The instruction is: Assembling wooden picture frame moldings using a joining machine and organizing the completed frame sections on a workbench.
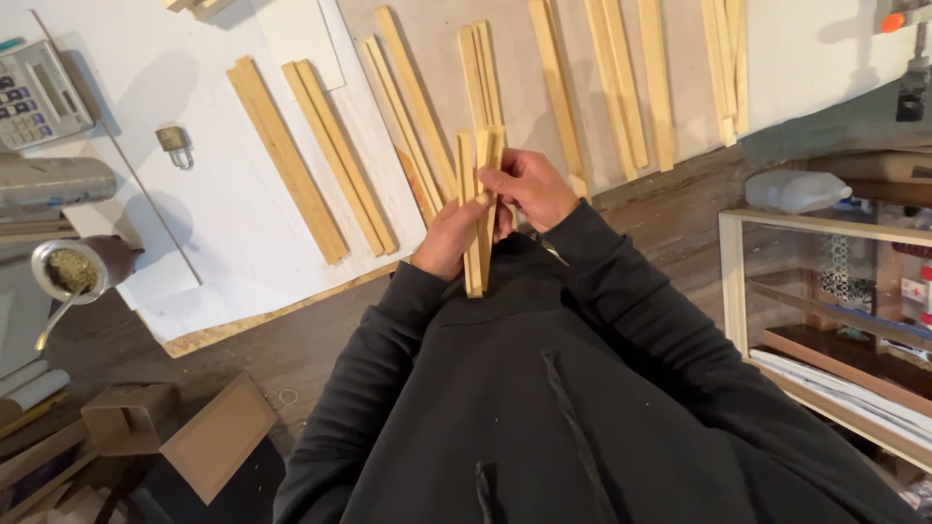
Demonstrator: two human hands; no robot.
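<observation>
We looked straight down over our black hooded sweatshirt (544, 388) at a workbench covered in white paper sheets (214, 184). At the centre of the view, both our hands were closed around a small bundle of pale, thin wooden strips (479, 209), held upright and close to our chest. Our left hand (449, 238) gripped the bundle from its nine o'clock side, fingers wrapped around the lower half. Our right hand (529, 184) pinched the upper part from three o'clock, thumb pressed against the strips' faces.

From ten o'clock round to two o'clock, more pale wooden strips (335, 155) lay on the bench in separate pairs and small groups, fanned apart. A grey desk calculator (37, 92) sat at the far ten o'clock corner, with a small brass padlock (175, 144) nearer in. At nine o'clock stood a brown gourd cup of green herb with a metal straw (73, 270). A wooden shelf frame (825, 311) stood at three o'clock.

In our judgement, keeping the strips' ends flush and their faces flat together, with firm, even pressure from both hands, would have stopped them slipping or splaying.
</observation>
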